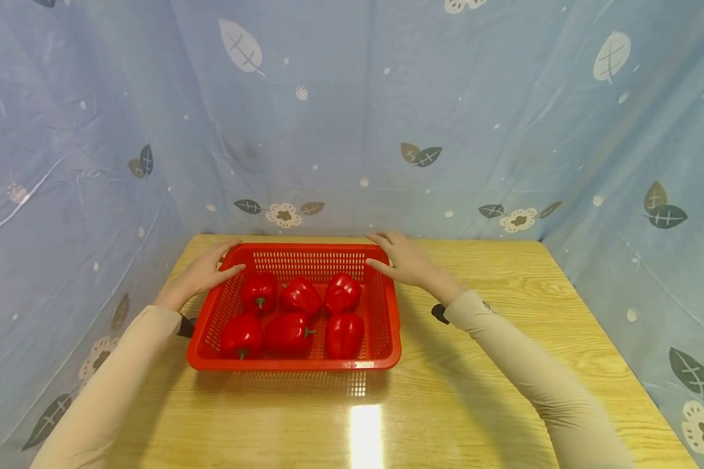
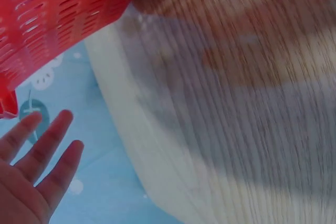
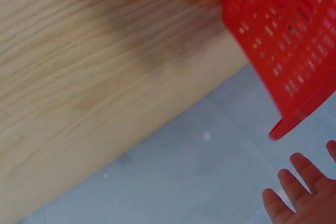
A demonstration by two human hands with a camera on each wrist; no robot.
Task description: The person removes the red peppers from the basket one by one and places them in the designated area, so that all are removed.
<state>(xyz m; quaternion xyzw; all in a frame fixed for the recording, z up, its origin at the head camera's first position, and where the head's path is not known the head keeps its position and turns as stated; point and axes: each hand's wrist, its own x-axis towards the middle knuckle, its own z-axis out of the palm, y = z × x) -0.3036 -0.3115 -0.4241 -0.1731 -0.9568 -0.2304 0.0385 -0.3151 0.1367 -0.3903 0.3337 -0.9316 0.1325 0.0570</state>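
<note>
Red basket (image 1: 293,365): six bell peppers (image 1: 287,333) inside
Left hand (image 1: 206,268): fingers spread, at far-left corner
Right hand (image 1: 407,260): fingers spread, at far-right corner

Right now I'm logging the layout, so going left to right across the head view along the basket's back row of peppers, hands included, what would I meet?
Left hand → back-left red pepper → back-middle red pepper → back-right red pepper → right hand.
</note>
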